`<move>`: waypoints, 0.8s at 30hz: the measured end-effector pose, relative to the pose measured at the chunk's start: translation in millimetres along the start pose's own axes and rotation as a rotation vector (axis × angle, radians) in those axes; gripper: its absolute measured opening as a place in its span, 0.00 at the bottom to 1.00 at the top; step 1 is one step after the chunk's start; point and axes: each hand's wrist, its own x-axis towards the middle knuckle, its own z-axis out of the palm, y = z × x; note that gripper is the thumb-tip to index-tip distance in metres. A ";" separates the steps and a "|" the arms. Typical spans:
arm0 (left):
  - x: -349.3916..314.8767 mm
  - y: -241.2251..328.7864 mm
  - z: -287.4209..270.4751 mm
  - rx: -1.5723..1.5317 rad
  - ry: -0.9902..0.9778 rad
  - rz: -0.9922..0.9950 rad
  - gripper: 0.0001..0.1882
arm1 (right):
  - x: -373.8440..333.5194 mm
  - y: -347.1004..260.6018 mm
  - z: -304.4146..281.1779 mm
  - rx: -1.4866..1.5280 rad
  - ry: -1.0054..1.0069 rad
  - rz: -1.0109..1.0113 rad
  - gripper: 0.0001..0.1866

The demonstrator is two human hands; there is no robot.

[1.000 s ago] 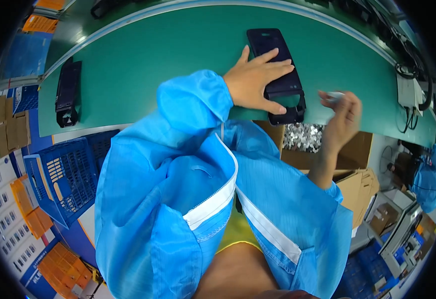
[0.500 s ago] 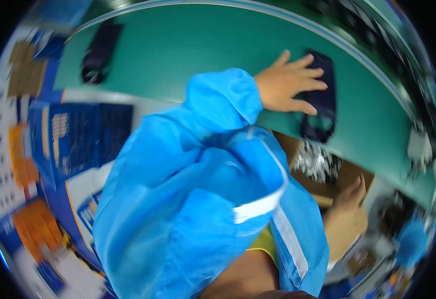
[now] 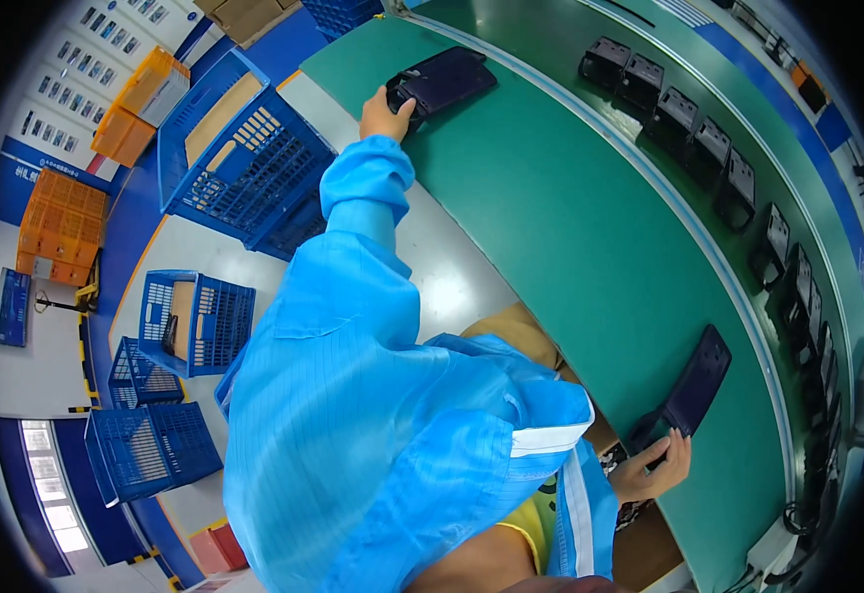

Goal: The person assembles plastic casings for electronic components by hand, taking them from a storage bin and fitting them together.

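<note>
Two long, dark plastic housings with a ring-like end lie apart on a green work surface (image 3: pixel 551 208). At the far end, my left hand (image 3: pixel 385 119) closes around the near end of one dark plastic housing (image 3: pixel 447 79), its arm stretched out. My right hand (image 3: pixel 654 468) grips the lower end of the other dark plastic housing (image 3: pixel 697 378), near the right edge of the surface. The thumb and fingers there partly hide that end. Below my right hand, a cardboard box (image 3: pixel 649 549) with small shiny pieces shows partly.
Several black box-shaped units (image 3: pixel 671 114) stand in a row on the line beyond the green surface. Blue crates (image 3: pixel 244 163) stand to the left, with orange crates (image 3: pixel 64 222) farther back. Cables and a white box (image 3: pixel 773 544) sit at the lower right.
The view has swung left. My left hand has gone from the right-hand housing to the far left one and taken hold. My right hand has come up from beside the cardboard box onto the right-hand housing.
</note>
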 end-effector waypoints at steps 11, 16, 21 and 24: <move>-147.7 87.3 -33.8 -0.599 -0.038 0.337 0.07 | 16.4 -26.7 -3.8 0.171 -0.148 0.048 0.06; -248.0 143.8 -54.6 -0.783 -0.300 0.568 0.08 | 65.2 -65.9 22.4 0.347 -0.284 -0.036 0.07; -293.0 150.6 -71.9 -0.751 -0.456 0.797 0.25 | 76.8 -67.5 66.3 0.106 -0.270 -0.081 0.08; -298.2 147.4 -67.1 -0.756 -0.449 0.916 0.27 | 68.7 -63.0 69.5 0.208 -0.366 0.033 0.06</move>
